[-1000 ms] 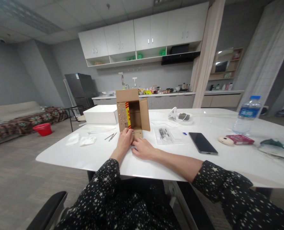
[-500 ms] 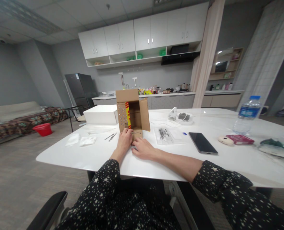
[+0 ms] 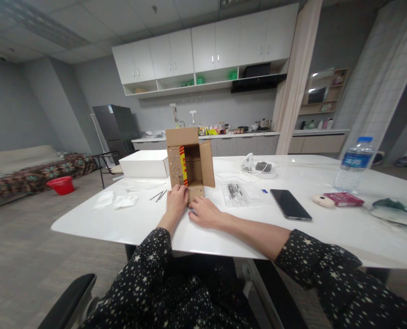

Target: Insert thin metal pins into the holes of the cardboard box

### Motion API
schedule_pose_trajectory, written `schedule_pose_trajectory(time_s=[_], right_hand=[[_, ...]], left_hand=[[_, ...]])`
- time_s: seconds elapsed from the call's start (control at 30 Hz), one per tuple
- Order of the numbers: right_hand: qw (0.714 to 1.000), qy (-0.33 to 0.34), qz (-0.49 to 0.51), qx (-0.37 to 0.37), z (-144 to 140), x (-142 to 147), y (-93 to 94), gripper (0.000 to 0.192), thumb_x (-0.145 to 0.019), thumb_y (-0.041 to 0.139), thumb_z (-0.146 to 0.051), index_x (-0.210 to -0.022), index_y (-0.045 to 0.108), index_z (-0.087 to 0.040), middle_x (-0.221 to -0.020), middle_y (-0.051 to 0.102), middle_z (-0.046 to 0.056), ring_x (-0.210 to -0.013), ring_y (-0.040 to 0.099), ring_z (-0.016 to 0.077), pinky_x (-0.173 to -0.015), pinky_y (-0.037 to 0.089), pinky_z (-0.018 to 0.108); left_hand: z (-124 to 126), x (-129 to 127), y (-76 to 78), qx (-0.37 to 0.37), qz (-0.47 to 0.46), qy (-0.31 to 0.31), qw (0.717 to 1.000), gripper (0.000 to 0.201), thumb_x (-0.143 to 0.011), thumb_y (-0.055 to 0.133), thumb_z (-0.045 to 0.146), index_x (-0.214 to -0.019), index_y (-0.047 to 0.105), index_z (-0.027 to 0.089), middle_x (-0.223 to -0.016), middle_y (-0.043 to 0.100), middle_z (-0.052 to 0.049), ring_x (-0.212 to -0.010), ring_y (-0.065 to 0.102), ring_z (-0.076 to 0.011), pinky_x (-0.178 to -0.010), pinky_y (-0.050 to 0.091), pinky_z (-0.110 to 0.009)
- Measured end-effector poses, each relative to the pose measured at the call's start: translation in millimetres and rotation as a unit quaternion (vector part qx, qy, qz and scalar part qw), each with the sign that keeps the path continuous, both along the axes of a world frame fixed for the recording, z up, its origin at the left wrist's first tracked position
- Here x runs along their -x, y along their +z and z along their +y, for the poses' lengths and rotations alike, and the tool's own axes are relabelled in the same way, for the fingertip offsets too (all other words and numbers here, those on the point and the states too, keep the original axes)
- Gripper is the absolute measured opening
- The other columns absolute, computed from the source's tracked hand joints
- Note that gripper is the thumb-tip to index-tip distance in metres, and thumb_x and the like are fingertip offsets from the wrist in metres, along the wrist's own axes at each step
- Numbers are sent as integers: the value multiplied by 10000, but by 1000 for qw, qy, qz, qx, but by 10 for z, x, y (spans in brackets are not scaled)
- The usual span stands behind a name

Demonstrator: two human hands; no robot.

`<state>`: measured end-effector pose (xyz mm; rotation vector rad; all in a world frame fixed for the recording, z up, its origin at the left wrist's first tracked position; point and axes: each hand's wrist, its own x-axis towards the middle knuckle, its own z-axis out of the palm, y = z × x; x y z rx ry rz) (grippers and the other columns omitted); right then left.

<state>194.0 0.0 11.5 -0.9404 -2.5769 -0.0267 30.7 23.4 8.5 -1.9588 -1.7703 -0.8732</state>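
Note:
A cardboard box (image 3: pixel 193 167) stands on the table before me, its opening towards me and its flaps spread. Small pale dots cover its left flap (image 3: pixel 175 165), beside a strip of red and yellow tape (image 3: pixel 183 167). Dots also show on the lower flap (image 3: pixel 196 194). My left hand (image 3: pixel 177 200) is at the bottom of the left flap, fingers bent against the cardboard and fingertips partly hidden. My right hand (image 3: pixel 205 213) grips the near edge of the lower flap, with the thumb towards me. Whatever small piece may be between the fingers cannot be made out.
Left of the box are a white box (image 3: pixel 144 163), tissues (image 3: pixel 125 202) and thin metal tools (image 3: pixel 161 195). To the right lie a clear case of small parts (image 3: pixel 239 195), a phone (image 3: pixel 290 204), a white device with a cord (image 3: pixel 263 169) and a water bottle (image 3: pixel 353 164).
My left hand has shifted slightly left, away from the lower flap, showing more of it. My right hand and the box have stayed in place.

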Motion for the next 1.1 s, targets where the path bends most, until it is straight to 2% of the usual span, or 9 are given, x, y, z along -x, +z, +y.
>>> schedule_pose_trajectory(time_s=[0.33,0.57,0.97,1.1], right_hand=[[1000,1,3,2,-10,-1,13,267,-925,501,-319,-1031,666,-138,-1053,629,115,-1003,546,234,-836,402,350],[1000,1,-1,1,-20,-6,24,283,-932,484,-323,-1032,673,-138,-1036,629,115,-986,548,232,-833,405,352],[1000,0,3,5,-44,-10,50,279,-922,487,-316,-1033,674,-141,-1044,635,120,-1008,545,243,-845,419,363],[1000,0,-1,3,-28,-6,42,292,-913,493,-320,-1048,674,-135,-1054,631,128,-1015,550,255,-850,431,377]], left_hand=[[9,24,-28,-25,-8,-10,1000,217,-940,461,218,-1042,651,190,-1021,683,-103,-983,630,-255,-863,443,-393],[-15,7,23,-54,-32,-25,998,224,-971,449,268,-1065,636,189,-1030,705,-91,-1011,643,-244,-873,439,-377],[-63,-2,79,-94,-64,-53,992,189,-958,515,324,-962,652,193,-917,742,-64,-864,669,-216,-864,426,-372],[-72,-30,73,-91,-67,-90,990,184,-954,526,340,-937,644,200,-889,742,-54,-829,671,-204,-869,442,-370]])
